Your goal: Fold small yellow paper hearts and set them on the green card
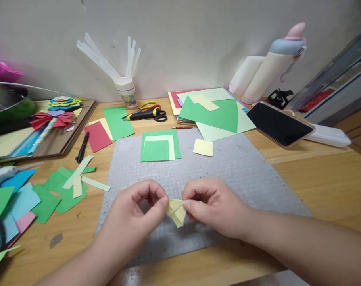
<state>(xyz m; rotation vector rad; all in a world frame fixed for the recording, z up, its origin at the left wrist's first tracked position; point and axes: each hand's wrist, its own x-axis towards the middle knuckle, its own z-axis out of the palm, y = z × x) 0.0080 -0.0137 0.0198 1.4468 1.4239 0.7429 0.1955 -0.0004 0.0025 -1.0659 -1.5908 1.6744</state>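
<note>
Between my two hands is a small folded piece of pale yellow paper (177,212), its pointed lower corner hanging down. My left hand (140,212) pinches its left edge between thumb and fingers. On the other side, my right hand (212,204) grips the right corner the same way. Both hands are just above the grey cutting mat (242,171). Beyond them on the mat lie a flat yellow paper square (203,147) and a stack of green and pale green squares (156,150). The fingers hide part of the folded paper.
Paper scraps (70,190) cover the left side, near a black pen (83,147). Scissors and a yellow-black cutter (143,114) lie behind the mat. A cup (127,93) holds white sticks. At the right are a phone (280,123) and a bottle (271,65).
</note>
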